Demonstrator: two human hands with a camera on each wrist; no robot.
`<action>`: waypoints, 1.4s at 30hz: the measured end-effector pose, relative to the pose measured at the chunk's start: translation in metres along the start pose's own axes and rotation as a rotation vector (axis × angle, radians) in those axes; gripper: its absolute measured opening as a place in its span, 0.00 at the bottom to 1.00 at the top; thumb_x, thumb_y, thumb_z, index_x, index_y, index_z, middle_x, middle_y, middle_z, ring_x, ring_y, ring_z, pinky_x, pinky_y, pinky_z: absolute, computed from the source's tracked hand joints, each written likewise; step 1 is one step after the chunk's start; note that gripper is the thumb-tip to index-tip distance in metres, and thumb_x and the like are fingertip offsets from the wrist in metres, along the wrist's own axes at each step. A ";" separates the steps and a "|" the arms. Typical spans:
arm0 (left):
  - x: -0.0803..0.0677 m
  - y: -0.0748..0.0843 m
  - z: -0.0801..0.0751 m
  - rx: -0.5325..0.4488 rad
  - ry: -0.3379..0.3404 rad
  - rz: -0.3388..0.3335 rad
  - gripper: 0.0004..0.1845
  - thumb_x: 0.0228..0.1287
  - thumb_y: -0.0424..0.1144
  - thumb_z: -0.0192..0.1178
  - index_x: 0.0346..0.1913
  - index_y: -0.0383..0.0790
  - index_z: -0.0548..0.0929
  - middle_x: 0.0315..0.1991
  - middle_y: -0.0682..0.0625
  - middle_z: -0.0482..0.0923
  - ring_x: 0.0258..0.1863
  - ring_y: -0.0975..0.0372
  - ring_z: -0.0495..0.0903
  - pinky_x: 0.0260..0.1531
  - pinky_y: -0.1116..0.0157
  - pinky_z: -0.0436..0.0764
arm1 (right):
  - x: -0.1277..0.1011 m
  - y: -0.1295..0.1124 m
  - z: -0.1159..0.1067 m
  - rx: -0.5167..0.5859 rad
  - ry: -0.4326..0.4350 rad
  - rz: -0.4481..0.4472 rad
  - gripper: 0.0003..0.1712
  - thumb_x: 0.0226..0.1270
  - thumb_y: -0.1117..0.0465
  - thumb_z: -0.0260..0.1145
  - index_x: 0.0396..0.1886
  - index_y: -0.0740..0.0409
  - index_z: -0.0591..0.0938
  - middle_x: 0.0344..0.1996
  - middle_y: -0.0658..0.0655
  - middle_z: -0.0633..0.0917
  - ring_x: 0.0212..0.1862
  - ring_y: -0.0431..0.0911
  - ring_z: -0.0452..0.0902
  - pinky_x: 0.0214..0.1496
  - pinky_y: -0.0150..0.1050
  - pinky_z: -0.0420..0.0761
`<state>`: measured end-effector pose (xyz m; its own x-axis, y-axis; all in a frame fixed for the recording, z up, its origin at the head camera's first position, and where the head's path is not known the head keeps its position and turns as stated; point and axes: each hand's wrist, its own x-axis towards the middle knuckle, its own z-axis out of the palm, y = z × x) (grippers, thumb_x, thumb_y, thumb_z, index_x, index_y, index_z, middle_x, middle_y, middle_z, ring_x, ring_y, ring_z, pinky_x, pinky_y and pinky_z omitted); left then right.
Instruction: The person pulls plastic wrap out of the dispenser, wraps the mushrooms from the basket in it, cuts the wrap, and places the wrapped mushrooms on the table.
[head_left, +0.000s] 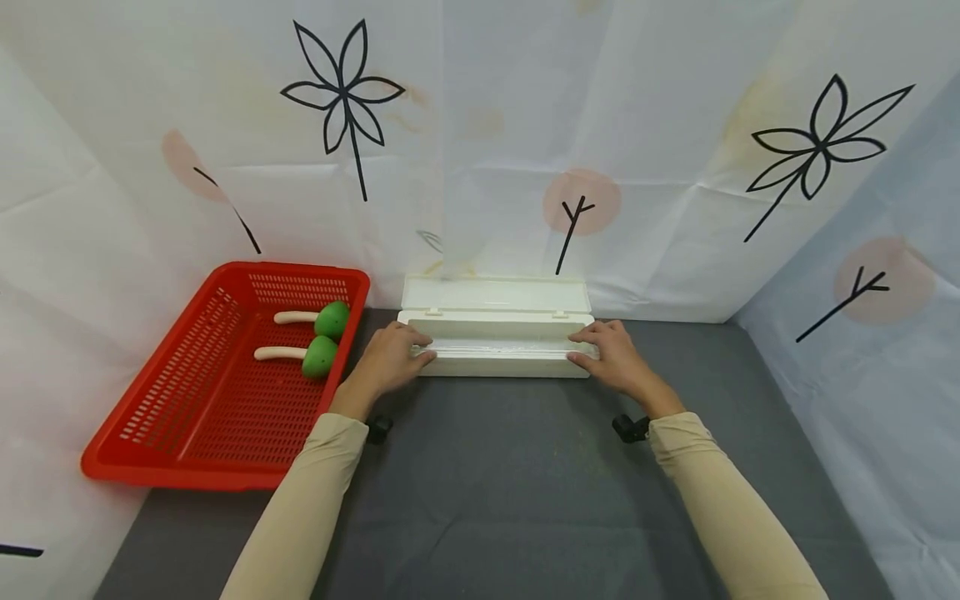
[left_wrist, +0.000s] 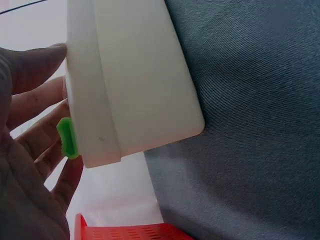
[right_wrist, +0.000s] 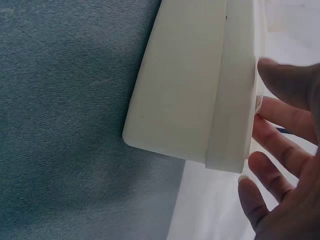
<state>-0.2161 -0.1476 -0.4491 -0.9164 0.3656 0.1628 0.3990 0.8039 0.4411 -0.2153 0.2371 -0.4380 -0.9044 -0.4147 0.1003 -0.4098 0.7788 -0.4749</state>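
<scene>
A long white plastic box (head_left: 502,365) stands at the back of the grey table, its hinged lid (head_left: 495,294) tipped back toward the wall. Inside lies a shiny, clear strip (head_left: 498,346) running lengthwise. At the box's left end is my left hand (head_left: 392,357), thumb tip at the front rim and fingers spread behind it. A small green piece (left_wrist: 67,138) shows at that edge, beside the fingers. My right hand (head_left: 615,360) is at the right end, thumb at the rim, fingers apart. A bit of clear material (right_wrist: 258,104) shows by its index fingertip.
On the left sits a red plastic basket (head_left: 168,467) with perforated sides. Two things with rounded green heads (head_left: 321,357) and long cream stems lie in it. A white printed cloth (head_left: 487,125) hangs behind the box, another side of it on the right.
</scene>
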 end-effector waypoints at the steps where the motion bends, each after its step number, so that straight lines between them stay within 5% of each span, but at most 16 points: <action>1: 0.000 -0.001 -0.001 -0.012 -0.014 -0.012 0.15 0.67 0.40 0.69 0.51 0.35 0.90 0.45 0.43 0.87 0.55 0.45 0.76 0.58 0.45 0.72 | 0.001 0.001 0.000 -0.004 -0.007 -0.003 0.20 0.73 0.60 0.67 0.59 0.68 0.83 0.54 0.68 0.79 0.59 0.66 0.64 0.59 0.66 0.64; 6: 0.004 -0.002 -0.006 -0.079 -0.070 -0.061 0.11 0.66 0.38 0.69 0.48 0.37 0.91 0.44 0.43 0.87 0.53 0.46 0.78 0.56 0.46 0.74 | 0.005 0.006 0.001 0.028 -0.018 -0.012 0.12 0.71 0.61 0.69 0.47 0.65 0.89 0.47 0.65 0.85 0.57 0.65 0.68 0.63 0.66 0.59; 9: 0.007 -0.004 -0.008 -0.138 -0.077 -0.081 0.10 0.64 0.36 0.71 0.46 0.37 0.92 0.42 0.44 0.88 0.49 0.47 0.81 0.51 0.49 0.78 | 0.009 0.009 0.001 0.089 0.003 -0.028 0.09 0.67 0.63 0.72 0.42 0.66 0.90 0.42 0.64 0.88 0.51 0.63 0.77 0.63 0.62 0.68; 14: 0.010 -0.006 -0.008 -0.227 -0.061 -0.114 0.07 0.64 0.33 0.70 0.42 0.35 0.92 0.39 0.44 0.89 0.45 0.49 0.83 0.45 0.53 0.80 | 0.012 0.012 0.001 0.204 0.010 0.033 0.08 0.65 0.65 0.73 0.40 0.67 0.90 0.41 0.65 0.88 0.46 0.61 0.83 0.50 0.58 0.81; 23: 0.014 -0.011 0.001 -0.207 0.082 -0.063 0.06 0.67 0.31 0.66 0.41 0.33 0.91 0.39 0.43 0.88 0.43 0.49 0.84 0.45 0.51 0.80 | 0.011 0.008 0.003 0.174 0.075 0.103 0.11 0.70 0.63 0.69 0.43 0.68 0.89 0.39 0.66 0.88 0.43 0.61 0.83 0.45 0.58 0.82; 30: 0.017 -0.009 -0.002 -0.224 0.098 -0.102 0.05 0.66 0.28 0.66 0.41 0.33 0.90 0.38 0.43 0.87 0.40 0.50 0.83 0.44 0.52 0.81 | 0.013 0.005 0.005 0.099 0.144 0.101 0.12 0.73 0.62 0.67 0.45 0.67 0.89 0.39 0.64 0.88 0.39 0.56 0.83 0.39 0.54 0.81; 38: 0.024 -0.006 -0.002 -0.255 0.268 -0.147 0.03 0.66 0.30 0.69 0.38 0.32 0.90 0.34 0.42 0.87 0.35 0.51 0.82 0.38 0.54 0.82 | 0.018 0.000 -0.001 0.092 0.218 0.078 0.10 0.72 0.65 0.67 0.44 0.68 0.89 0.39 0.65 0.88 0.38 0.57 0.83 0.39 0.54 0.81; 42: 0.026 -0.004 -0.007 -0.307 0.299 -0.175 0.05 0.68 0.32 0.67 0.40 0.32 0.89 0.34 0.41 0.87 0.35 0.50 0.82 0.41 0.53 0.79 | 0.021 -0.003 -0.007 0.105 0.215 0.093 0.11 0.73 0.63 0.67 0.45 0.68 0.89 0.38 0.66 0.88 0.37 0.57 0.84 0.39 0.54 0.81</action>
<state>-0.2416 -0.1441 -0.4406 -0.9558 0.0495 0.2899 0.2514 0.6490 0.7180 -0.2342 0.2296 -0.4286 -0.9467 -0.2250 0.2305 -0.3192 0.7511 -0.5779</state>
